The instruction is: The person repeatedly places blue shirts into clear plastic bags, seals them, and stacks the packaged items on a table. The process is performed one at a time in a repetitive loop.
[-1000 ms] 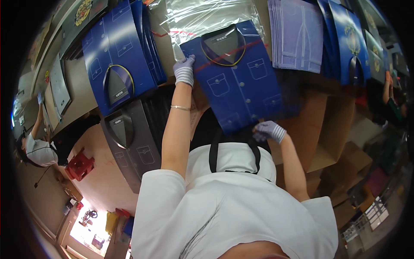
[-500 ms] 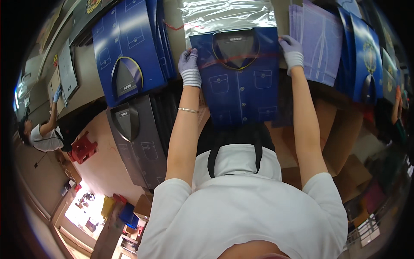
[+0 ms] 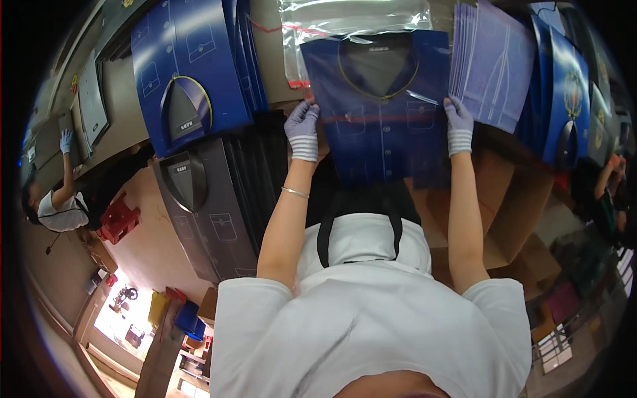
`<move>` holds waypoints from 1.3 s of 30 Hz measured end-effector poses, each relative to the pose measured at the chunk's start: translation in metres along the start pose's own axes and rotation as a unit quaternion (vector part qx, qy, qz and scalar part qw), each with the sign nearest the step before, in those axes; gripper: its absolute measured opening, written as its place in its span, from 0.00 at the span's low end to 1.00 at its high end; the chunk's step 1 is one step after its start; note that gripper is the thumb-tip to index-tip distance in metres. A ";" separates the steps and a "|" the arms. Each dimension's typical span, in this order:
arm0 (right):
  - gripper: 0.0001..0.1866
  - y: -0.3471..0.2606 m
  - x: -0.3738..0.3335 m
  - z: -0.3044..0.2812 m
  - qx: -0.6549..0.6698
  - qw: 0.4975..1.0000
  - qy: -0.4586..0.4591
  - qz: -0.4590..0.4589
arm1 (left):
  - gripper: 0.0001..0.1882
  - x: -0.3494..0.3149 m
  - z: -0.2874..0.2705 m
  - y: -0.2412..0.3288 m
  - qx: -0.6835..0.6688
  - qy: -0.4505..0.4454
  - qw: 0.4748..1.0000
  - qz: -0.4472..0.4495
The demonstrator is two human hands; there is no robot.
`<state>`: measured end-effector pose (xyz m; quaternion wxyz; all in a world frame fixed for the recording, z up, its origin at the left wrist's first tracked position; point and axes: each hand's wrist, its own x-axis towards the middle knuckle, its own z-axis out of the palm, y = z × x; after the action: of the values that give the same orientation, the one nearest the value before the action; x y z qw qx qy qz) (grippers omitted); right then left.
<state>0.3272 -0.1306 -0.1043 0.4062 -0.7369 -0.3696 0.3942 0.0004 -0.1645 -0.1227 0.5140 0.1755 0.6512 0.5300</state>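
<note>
Before me a blue sheet printed like a shirt (image 3: 381,142), with a dark collar opening edged in yellow, sits inside a clear plastic bag (image 3: 424,96) with a faint red band across it. My left hand (image 3: 303,129), in a pale glove with a striped cuff, pinches the bag's left edge. The right edge is pinched by my right hand (image 3: 459,125), gloved the same way. Both hands hold the bag at about the same height. Beyond it lies a stack of clear bags (image 3: 298,56) with red strips.
Blue shirt-printed sheets (image 3: 189,50) stand at left, above dark grey ones (image 3: 212,205). Purple printed sheets (image 3: 494,66) and more blue ones (image 3: 564,93) are at right. Cardboard boxes (image 3: 514,219) sit below the table. Co-workers are at far left (image 3: 63,199) and far right.
The bag's red band has slid down the blue sheet, from its collar to its pockets. Both hands have come lower, and the bag stack's near edge with its red strip now shows.
</note>
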 end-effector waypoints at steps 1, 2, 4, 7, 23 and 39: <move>0.16 0.014 -0.009 -0.009 0.003 1.000 0.011 0.002 | 0.07 -0.012 -0.007 -0.011 0.015 -0.008 1.000 -0.010; 0.16 0.025 -0.017 -0.018 0.010 1.000 0.017 0.024 | 0.07 -0.019 -0.010 -0.018 0.028 -0.020 0.999 -0.016; 0.16 0.042 -0.032 -0.037 0.025 0.997 0.031 0.073 | 0.07 -0.040 -0.022 -0.023 0.065 -0.077 0.994 -0.039; 0.18 0.050 -0.025 -0.051 0.035 0.997 0.011 0.062 | 0.09 -0.034 -0.016 -0.007 0.104 -0.110 0.988 0.025; 0.16 -0.006 -0.026 -0.038 0.018 0.997 0.058 0.045 | 0.20 0.039 0.059 0.036 0.114 -0.116 0.987 0.020; 0.15 -0.006 -0.009 -0.027 0.010 0.999 0.038 0.006 | 0.11 -0.002 0.022 0.033 0.128 -0.111 0.983 -0.076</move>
<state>0.3459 -0.1439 -0.0865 0.4250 -0.7495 -0.3458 0.3716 0.0092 -0.1426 -0.0906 0.5956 0.2474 0.6637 0.3790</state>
